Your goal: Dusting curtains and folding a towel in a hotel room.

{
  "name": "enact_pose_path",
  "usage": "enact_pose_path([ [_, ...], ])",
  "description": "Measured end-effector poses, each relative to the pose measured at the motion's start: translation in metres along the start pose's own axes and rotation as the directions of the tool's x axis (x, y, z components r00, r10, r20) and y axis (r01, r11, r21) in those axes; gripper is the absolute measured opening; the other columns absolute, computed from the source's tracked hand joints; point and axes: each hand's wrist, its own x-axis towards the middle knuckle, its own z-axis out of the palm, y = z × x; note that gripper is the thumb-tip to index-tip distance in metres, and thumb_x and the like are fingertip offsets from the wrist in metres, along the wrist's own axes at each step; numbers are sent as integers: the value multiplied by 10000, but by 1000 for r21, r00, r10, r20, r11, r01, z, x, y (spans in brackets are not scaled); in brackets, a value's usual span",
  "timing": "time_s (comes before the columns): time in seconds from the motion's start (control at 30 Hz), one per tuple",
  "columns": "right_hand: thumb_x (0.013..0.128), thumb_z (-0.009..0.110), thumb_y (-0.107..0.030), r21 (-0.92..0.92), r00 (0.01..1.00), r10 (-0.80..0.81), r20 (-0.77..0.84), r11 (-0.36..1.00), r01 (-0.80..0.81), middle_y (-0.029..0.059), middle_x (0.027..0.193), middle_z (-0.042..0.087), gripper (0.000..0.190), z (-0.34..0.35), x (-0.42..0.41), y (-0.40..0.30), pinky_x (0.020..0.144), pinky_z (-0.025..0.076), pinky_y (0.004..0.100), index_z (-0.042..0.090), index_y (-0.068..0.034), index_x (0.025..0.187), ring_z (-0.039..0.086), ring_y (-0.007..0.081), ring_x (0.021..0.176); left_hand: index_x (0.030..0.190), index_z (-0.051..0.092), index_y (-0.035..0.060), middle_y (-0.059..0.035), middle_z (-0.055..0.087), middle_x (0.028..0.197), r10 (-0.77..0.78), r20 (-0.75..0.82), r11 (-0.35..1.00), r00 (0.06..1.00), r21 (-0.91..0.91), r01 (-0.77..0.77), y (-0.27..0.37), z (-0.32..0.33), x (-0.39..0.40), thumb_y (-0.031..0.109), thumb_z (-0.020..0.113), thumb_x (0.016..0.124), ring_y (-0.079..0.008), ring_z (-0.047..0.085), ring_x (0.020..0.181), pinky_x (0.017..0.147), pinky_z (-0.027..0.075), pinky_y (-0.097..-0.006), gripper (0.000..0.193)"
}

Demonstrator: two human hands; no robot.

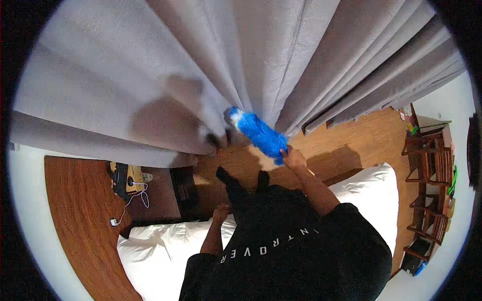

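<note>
My right hand (294, 158) is closed around the near end of a fluffy blue duster (261, 133). The duster points up and left, and its white-and-blue tip lies at the folds of a long grey curtain (260, 49); whether the tip touches the cloth I cannot tell. Most of the duster's handle is hidden. Low beside my left leg hangs my left hand (222, 211), apart from the duster, over the edge of white bedding (177, 240). It is small and dim in the picture, and its fingers do not show clearly.
At left, a wooden surface (79, 199) bears a white charger (113, 222) and cable beside a black-and-tan item. White bedding (371, 192) is also at right. Wooden racks (429, 161) stand at far right on the wooden floor (361, 131). A dark cabinet (184, 192) is near my feet.
</note>
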Motion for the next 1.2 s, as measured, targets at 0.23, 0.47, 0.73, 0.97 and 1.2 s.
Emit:
enact_pose_path([
  [0.23, 795, 428, -382, 135, 990, -48, 135, 990, 30, 217, 837, 556, 394, -8, -43, -10, 707, 406, 449, 457, -59, 1020, 530, 374, 806, 827, 578, 65, -150, 564, 804, -139, -30, 948, 990, 286, 142, 37, -12, -14, 243, 430, 811, -254, 553, 778, 667, 454, -363, 232],
  [0.47, 784, 469, -350, 305, 887, -413, -204, 834, 459, 216, 689, 553, 341, -53, -28, -94, 620, 413, 456, 477, -51, 949, 535, 392, 682, 969, 498, 28, -138, 530, 910, 232, 43, 968, 972, 88, -235, -33, -3, 20, 265, 403, 807, -306, 532, 803, 736, 432, -380, 303],
  [0.73, 803, 438, -363, 374, 961, -35, -275, 917, 140, 223, 755, 555, 368, -36, 12, -62, 632, 414, 433, 491, -52, 994, 533, 387, 731, 919, 512, 54, -166, 526, 841, -199, 85, 950, 976, -230, 213, 35, 1, 52, 323, 393, 805, -310, 527, 801, 739, 425, -393, 316],
  [0.97, 794, 438, -396, 317, 990, 125, -61, 943, -100, 250, 850, 540, 414, 15, -4, -33, 720, 396, 446, 486, -50, 1016, 509, 396, 844, 887, 517, 69, -138, 549, 779, -2, 88, 991, 996, 134, -9, 27, -8, 5, 354, 412, 803, -289, 546, 721, 656, 435, -372, 315],
  [1.2, 789, 456, -364, 316, 985, -139, -106, 934, 166, 225, 715, 554, 371, -36, -28, -70, 615, 416, 435, 495, -35, 956, 542, 380, 706, 907, 522, 125, -100, 559, 810, 342, 250, 659, 906, 624, -420, 25, -28, -12, 220, 499, 745, -264, 545, 763, 677, 437, -393, 189],
])
